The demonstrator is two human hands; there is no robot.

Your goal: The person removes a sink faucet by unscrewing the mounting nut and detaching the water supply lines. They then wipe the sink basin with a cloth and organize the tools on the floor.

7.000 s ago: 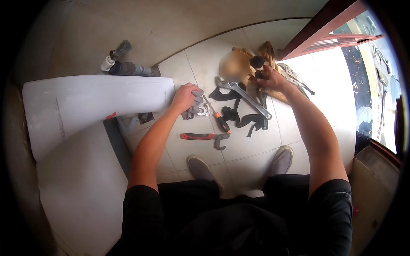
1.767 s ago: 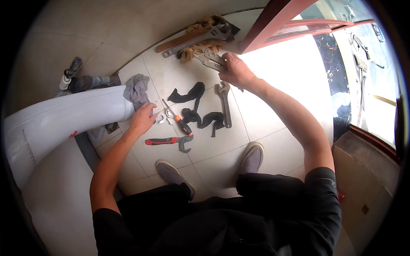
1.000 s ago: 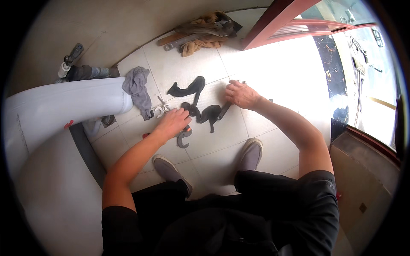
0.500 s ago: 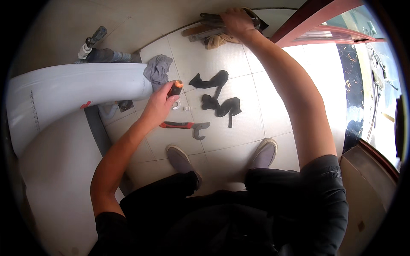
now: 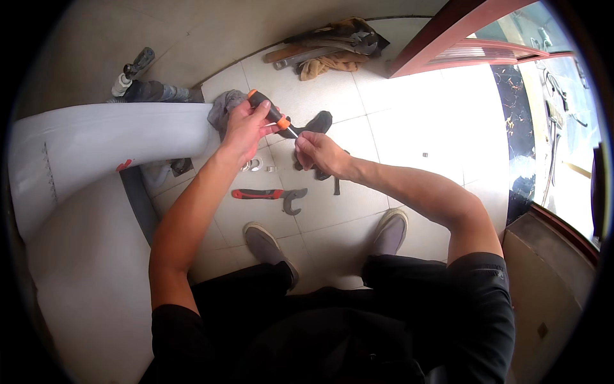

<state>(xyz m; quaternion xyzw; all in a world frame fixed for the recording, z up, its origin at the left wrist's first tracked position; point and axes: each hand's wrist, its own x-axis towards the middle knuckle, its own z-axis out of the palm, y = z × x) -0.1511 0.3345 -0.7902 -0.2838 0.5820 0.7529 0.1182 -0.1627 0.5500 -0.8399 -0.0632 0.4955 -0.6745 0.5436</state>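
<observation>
My left hand [image 5: 243,133] is closed round the black and orange handle of a screwdriver [image 5: 273,114]. The tool slants down to the right, its thin metal shaft toward my right hand [image 5: 318,152]. Fingers of that hand pinch the shaft near its end, so the tip is hidden. Below the hands, dark limp pieces [image 5: 320,121] lie on the tiles, partly covered by my right hand. Nearer to me lies a wrench [image 5: 259,194] with a red and black handle and hooked jaws. Small white rings [image 5: 256,164] are on the floor beside my left wrist.
A long white ceramic fixture [image 5: 115,131] fills the left side, with a grey rag [image 5: 220,110] at its end and a pipe fitting [image 5: 137,64] behind. Tools on a tan cloth [image 5: 332,64] lie by the far wall. A red door frame [image 5: 441,41] stands at the right.
My right hand has left the tools by the far wall and come down to the screwdriver's shaft. My left hand has turned the screwdriver, so its shaft now points toward my right hand.
</observation>
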